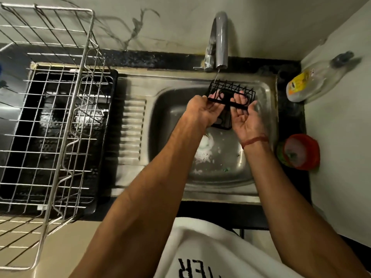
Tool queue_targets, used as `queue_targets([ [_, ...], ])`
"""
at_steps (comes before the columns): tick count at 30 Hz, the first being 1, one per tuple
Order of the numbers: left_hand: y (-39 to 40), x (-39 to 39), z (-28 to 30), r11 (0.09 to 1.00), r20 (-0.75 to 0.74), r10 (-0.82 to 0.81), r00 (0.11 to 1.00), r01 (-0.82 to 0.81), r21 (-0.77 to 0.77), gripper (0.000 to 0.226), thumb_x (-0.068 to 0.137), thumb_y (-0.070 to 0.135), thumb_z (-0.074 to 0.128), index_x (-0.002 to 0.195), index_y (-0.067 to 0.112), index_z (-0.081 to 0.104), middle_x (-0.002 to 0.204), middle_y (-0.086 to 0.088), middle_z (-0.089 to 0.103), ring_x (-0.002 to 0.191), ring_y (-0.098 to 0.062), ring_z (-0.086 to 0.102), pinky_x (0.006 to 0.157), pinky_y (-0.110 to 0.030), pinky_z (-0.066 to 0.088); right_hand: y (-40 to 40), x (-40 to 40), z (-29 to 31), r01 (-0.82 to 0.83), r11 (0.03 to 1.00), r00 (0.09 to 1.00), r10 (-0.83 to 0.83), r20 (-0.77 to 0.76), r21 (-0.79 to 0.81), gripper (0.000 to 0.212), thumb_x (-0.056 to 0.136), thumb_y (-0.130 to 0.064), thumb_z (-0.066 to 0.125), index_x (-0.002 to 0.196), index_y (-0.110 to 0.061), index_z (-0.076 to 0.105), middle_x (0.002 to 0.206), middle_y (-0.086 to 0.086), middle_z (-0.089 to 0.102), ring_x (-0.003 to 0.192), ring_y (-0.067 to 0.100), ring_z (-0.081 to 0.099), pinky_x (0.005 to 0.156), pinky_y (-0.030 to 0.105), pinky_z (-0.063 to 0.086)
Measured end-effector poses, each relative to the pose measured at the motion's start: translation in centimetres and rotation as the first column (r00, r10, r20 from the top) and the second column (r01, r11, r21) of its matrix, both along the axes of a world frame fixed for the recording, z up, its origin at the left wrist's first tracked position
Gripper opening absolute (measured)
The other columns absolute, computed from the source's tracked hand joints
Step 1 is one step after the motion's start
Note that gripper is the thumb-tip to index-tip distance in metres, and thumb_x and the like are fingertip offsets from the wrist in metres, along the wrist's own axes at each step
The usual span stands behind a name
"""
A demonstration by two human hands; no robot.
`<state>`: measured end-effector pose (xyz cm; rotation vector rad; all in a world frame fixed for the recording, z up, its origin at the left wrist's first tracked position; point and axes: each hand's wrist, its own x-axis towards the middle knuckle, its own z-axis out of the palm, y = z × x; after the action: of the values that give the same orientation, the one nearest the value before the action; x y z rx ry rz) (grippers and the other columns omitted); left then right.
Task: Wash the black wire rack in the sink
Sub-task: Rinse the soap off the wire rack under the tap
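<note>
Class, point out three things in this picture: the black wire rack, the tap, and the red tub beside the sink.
black wire rack (233,87), head view, on its upper wire grid.
tap (220,37), head view, on the curved spout.
red tub (310,146), head view, on its right rim.

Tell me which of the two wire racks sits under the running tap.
The small black wire rack, held by both hands over the sink. The large silver dish rack stands empty on the counter at left, away from the tap.
</note>
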<state>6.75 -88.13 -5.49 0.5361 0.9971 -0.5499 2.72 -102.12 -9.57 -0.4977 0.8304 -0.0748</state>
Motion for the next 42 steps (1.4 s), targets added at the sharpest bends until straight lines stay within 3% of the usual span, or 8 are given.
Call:
queue_targets([
  [11, 5.1, -3.7, -3.2, 0.947, -0.001, -0.319, 0.948, 0.319, 0.038, 0.053, 0.099, 0.054, 0.069, 0.12, 0.006, 0.074, 0.094, -0.01, 0.075, 0.058, -0.02, 0.07, 0.049, -0.026, 0.058, 3.9, -7.5, -0.8, -0.263, 0.955, 0.964, 0.254, -0.08, -0.137, 0.042, 0.114, -0.033, 0.036, 0.119, -0.006, 0.068, 0.087, 0.004, 0.072, 0.087, 0.014, 0.072, 0.095, 0.031, 0.058],
  [16, 5.0, -7.8, -6.8, 0.91, -0.063, -0.308, 0.949, 0.313, 0.271, 0.104, 0.061, 0.063, 0.091, 0.145, 0.009, 0.061, 0.125, -0.017, 0.074, 0.058, -0.017, 0.063, 0.05, -0.027, 0.054, 3.9, -11.4, -2.4, -0.414, 0.869, 0.885, 0.315, -0.342, -0.271, 0.037, 0.106, -0.031, 0.056, 0.135, -0.007, 0.059, 0.13, 0.01, 0.068, 0.132, 0.03, 0.061, 0.098, 0.039, 0.057],
  [18, 5.7, -8.7, -7.7, 0.906, -0.062, -0.288, 0.955, 0.293, 0.305, 0.095, 0.061, 0.064, 0.092, 0.136, 0.013, 0.064, 0.119, -0.012, 0.075, 0.067, -0.016, 0.066, 0.055, -0.029, 0.057, 4.0, -11.7, -1.7, -0.574, 0.624, 0.803, 0.299, -0.516, -0.53, 0.053, 0.106, -0.035, 0.058, 0.156, -0.026, 0.043, 0.156, 0.002, 0.049, 0.144, 0.023, 0.046, 0.113, 0.044, 0.044],
  [20, 6.4, -9.3, -8.1, 0.898, -0.084, -0.297, 0.951, 0.308, 0.314, 0.086, 0.06, 0.065, 0.094, 0.123, 0.015, 0.064, 0.113, -0.006, 0.076, 0.09, -0.021, 0.076, 0.075, -0.039, 0.065, 4.4, -10.7, -1.0, -0.683, 0.032, 0.682, 0.386, -0.621, -0.73, 0.058, 0.11, -0.042, 0.047, 0.164, -0.031, 0.028, 0.169, -0.003, 0.029, 0.152, 0.014, 0.03, 0.122, 0.039, 0.03],
  [24, 6.7, -9.7, -9.0, 0.844, -0.084, -0.36, 0.929, 0.362, 0.395, 0.079, 0.068, 0.067, 0.089, 0.129, 0.02, 0.069, 0.128, -0.004, 0.07, 0.118, -0.025, 0.066, 0.102, -0.045, 0.057, 5.6, -6.5, -3.6, -0.463, -0.732, 0.24, 0.44, -0.865, -0.5, 0.064, 0.111, -0.054, 0.011, 0.167, -0.021, 0.005, 0.174, -0.003, -0.002, 0.16, 0.01, -0.008, 0.13, 0.038, -0.005],
  [32, 6.0, -9.1, -11.6, 0.846, -0.135, -0.313, 0.94, 0.34, 0.41, 0.097, 0.066, 0.077, 0.085, 0.14, 0.016, 0.068, 0.132, -0.011, 0.073, 0.118, -0.03, 0.069, 0.1, -0.046, 0.057, 8.1, 5.8, -9.1, -0.622, -0.7, 0.206, 0.287, -0.935, -0.352, 0.067, 0.11, -0.046, 0.014, 0.166, -0.011, 0.007, 0.175, 0.01, 0.003, 0.162, 0.022, -0.001, 0.131, 0.044, -0.002],
  [37, 7.8, -10.0, -12.7, 0.82, -0.187, -0.267, 0.945, 0.325, 0.471, 0.115, 0.059, 0.088, 0.08, 0.149, 0.018, 0.063, 0.133, -0.004, 0.07, 0.123, -0.027, 0.064, 0.115, -0.053, 0.049, 5.0, 1.4, -8.2, -0.198, -0.811, 0.048, 0.553, -0.832, -0.55, 0.069, 0.109, -0.059, 0.005, 0.167, -0.022, -0.002, 0.175, -0.003, -0.006, 0.161, 0.011, -0.007, 0.132, 0.04, 0.002],
  [42, 7.4, -10.3, -12.4, 0.84, -0.161, -0.249, 0.955, 0.295, 0.456, 0.117, 0.065, 0.086, 0.081, 0.157, 0.019, 0.055, 0.152, -0.005, 0.06, 0.135, -0.024, 0.055, 0.118, -0.045, 0.041, 3.9, 2.5, -7.9, -0.673, -0.623, 0.148, 0.416, -0.897, -0.399, 0.073, 0.107, -0.065, 0.016, 0.166, -0.029, -0.01, 0.175, 0.001, -0.004, 0.161, 0.026, -0.001, 0.128, 0.045, 0.004],
])
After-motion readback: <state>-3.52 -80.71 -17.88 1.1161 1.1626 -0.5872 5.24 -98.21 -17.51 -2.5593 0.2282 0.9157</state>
